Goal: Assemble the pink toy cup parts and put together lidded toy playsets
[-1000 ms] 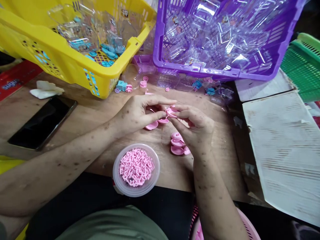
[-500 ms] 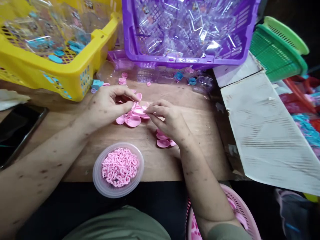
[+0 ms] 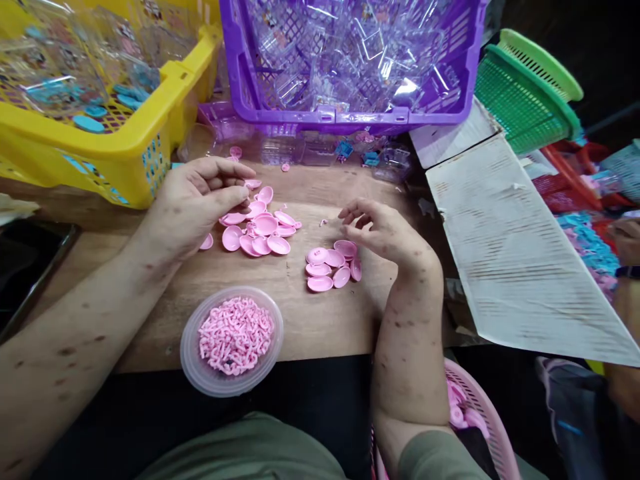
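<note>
My left hand (image 3: 193,203) is open over the left side of a loose pile of pink oval shell-like pieces (image 3: 265,225). A gap shows between its thumb and fingers, and one pink piece lies just beyond the fingertips. My right hand (image 3: 383,227) is open too, fingers loosely bent, above and right of a smaller cluster of similar pink pieces (image 3: 320,283). Some of these look like closed or joined shells. A tiny scrap (image 3: 324,222) is left of the right fingertips. Nearer me is a clear round tub (image 3: 187,357) of short pink chains (image 3: 236,335).
A yellow basket (image 3: 120,160) and a purple basket (image 3: 325,117) of clear plastic cases stand at the back. A cardboard flap (image 3: 515,253) borders the right side. A dark phone-like slab (image 3: 35,267) lies left. Below right is a pink basket (image 3: 490,413); another person's arm (image 3: 627,313) shows far right.
My hands have moved apart from over the pile, the left one leftward and the right one rightward. The pink pile and the smaller cluster are now more fully visible.
</note>
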Tool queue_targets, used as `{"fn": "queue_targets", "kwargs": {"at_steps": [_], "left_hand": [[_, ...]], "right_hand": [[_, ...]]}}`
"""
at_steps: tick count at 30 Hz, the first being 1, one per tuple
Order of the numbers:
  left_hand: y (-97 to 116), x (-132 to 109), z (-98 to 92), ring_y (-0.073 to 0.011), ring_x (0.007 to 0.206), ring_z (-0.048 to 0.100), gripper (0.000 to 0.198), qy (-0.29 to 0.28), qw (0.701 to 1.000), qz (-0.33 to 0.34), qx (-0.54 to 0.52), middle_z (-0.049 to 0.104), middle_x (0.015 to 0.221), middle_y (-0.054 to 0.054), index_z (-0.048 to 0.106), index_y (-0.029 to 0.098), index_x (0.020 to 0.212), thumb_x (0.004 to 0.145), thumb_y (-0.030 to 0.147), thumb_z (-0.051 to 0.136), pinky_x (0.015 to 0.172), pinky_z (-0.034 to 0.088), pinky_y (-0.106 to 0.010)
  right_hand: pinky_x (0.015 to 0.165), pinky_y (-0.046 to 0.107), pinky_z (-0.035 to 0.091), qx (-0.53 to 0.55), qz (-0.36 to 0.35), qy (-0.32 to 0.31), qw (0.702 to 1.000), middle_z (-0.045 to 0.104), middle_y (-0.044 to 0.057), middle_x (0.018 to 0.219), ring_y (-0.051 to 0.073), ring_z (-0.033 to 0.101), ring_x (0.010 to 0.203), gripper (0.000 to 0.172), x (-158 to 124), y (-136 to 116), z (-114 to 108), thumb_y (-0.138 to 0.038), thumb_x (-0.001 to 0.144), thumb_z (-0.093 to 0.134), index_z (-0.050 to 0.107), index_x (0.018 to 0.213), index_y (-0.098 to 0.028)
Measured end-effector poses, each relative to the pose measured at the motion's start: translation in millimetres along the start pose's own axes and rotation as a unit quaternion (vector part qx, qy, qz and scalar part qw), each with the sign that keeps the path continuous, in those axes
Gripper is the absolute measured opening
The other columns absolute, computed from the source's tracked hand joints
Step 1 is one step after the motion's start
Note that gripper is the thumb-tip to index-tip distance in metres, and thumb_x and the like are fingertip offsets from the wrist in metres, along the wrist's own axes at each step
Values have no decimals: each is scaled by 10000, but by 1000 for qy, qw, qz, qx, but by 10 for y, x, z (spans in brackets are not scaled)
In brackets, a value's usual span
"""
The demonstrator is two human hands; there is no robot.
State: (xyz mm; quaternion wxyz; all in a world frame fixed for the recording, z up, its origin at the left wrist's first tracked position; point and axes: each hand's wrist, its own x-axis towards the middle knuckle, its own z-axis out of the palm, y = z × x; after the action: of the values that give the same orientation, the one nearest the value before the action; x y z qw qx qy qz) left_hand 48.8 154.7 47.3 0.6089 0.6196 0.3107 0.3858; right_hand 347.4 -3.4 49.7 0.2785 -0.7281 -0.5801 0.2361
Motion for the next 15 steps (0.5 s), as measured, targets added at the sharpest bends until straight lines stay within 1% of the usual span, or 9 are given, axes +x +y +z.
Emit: {"fn": "queue_targets", "kwargs": {"at_steps": [2,3,5,7,8,10,12,14,15], "left_hand": [[-21,-12,6,-165,752,714,174,-8,1000,-10,5,828,906,-20,841,234,968,803,239,897,712,635,-321],[-34,-18,9,-168,764,723,155,-13,1000,-9,13,830,919,-26,838,229,965,817,238,881,717,638,-313],[-56,-25,16,-177,801,749,119,-20,999,5,27,833,944,-38,832,221,952,835,225,856,744,649,-305],[-68,-24,22,-184,828,771,103,-29,999,24,30,835,962,-50,831,210,946,843,210,837,769,660,-299],[-72,-22,23,-183,833,777,104,-34,998,33,30,835,963,-53,832,202,946,842,205,832,773,663,-294],[-75,-19,23,-179,831,783,110,-41,998,50,28,833,964,-55,831,189,949,839,201,831,763,665,-279],[-79,-19,24,-175,839,789,119,-50,997,61,24,832,964,-52,828,180,953,835,198,834,757,667,-268],[-85,-23,28,-176,857,797,127,-68,996,61,15,833,959,-46,827,177,961,836,192,835,772,673,-267],[-89,-27,32,-176,865,800,131,-82,995,58,11,834,956,-44,827,175,965,835,189,835,785,676,-269]], "right_hand": [[640,301,567,18,63,-68,996,801,27,905,186,722,754,189,-48,-39,-21,-169,872,836,750,1035,-211],[614,295,553,17,86,-88,992,797,21,875,189,725,739,203,-64,-61,-24,-142,863,830,744,1033,-214],[609,296,539,-6,94,-98,991,791,15,835,190,725,724,171,-73,-96,-22,-108,879,787,747,1003,-219],[657,304,559,-27,61,-60,996,785,16,844,183,727,743,123,-60,-114,-7,-115,921,727,760,973,-222],[683,308,577,-22,40,-28,999,774,15,856,180,732,759,117,-48,-120,8,-141,951,699,768,996,-223],[709,316,619,26,6,38,999,743,15,919,169,750,778,166,-18,-136,59,-207,1000,648,768,1113,-228],[706,323,651,89,-31,81,992,728,40,1105,147,759,775,191,13,-179,141,-266,1010,646,749,1168,-234],[730,335,667,115,-75,90,986,704,79,1302,137,764,803,114,39,-259,248,-268,979,683,746,1064,-227],[745,340,667,116,-92,90,985,703,92,1349,141,764,826,69,49,-308,309,-254,962,694,740,1002,-222]]}}
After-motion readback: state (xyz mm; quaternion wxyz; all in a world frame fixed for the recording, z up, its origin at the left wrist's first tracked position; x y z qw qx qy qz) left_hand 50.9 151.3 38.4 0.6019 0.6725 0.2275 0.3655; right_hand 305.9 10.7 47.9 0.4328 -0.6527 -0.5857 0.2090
